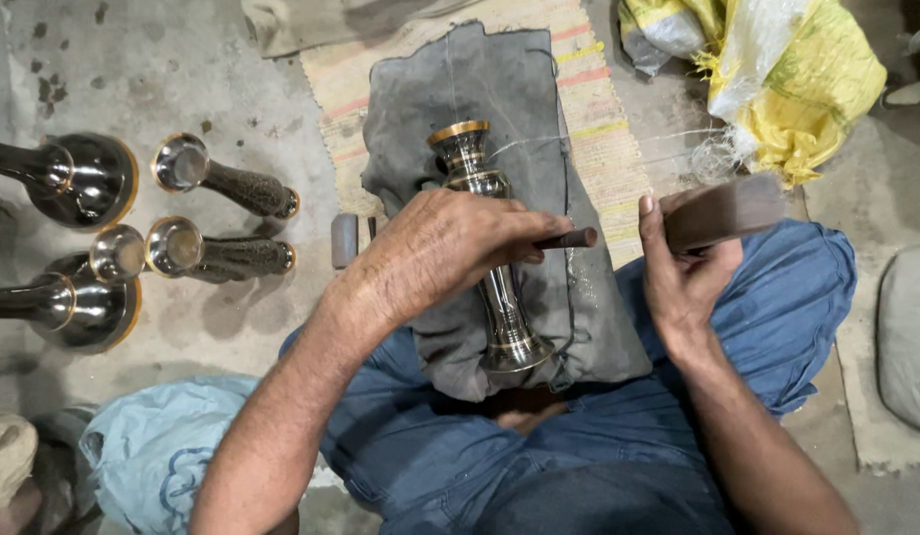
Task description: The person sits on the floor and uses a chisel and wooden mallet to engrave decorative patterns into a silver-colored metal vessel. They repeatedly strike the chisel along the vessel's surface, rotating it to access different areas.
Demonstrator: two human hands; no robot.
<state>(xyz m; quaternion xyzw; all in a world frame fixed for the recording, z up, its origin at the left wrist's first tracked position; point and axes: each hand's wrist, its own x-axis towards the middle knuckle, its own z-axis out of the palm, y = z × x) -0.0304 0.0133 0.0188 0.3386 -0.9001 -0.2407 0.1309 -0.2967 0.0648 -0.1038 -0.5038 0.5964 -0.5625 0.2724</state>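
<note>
While the left hand (435,253) lies over the middle of the brass vase (487,253), its fingers are curled together and pinched round a thin dark rod (569,239). The rod tip pokes out to the right of the fingertips, pointing at the right hand (683,267). Vase sits under the left palm: its flared gold-rimmed mouth shows above the knuckles, its stem and foot come out below the wrist, toward the person's lap. Exact contact point of rod on vase is hidden by the fingers, cannot tell.

Right hand is clamped on a dark wooden block (725,210), thumb up along its near face, other fingers wrapped behind it. Block is blurred. It hangs just right of the rod tip, not touching it, and is well clear of the vase.

Vase lies lengthwise on a grey cloth pad (499,89), mouth pointing away from the person. Pad rests partly on blue trousers (777,297) and partly on a striped mat (598,129).

Left of the mat, on the concrete floor (182,59): two vases with dark textured stems (227,183) lying on their sides, mouths facing left, one above the other. Further left, two larger dark round-bellied vessels (78,178) at the frame edge. A small flat dark piece (344,240) lies at the mat edge, near the left wrist.

Top right: yellow sack (807,69) with clear plastic. Bottom left: pale blue cloth (153,446).
</note>
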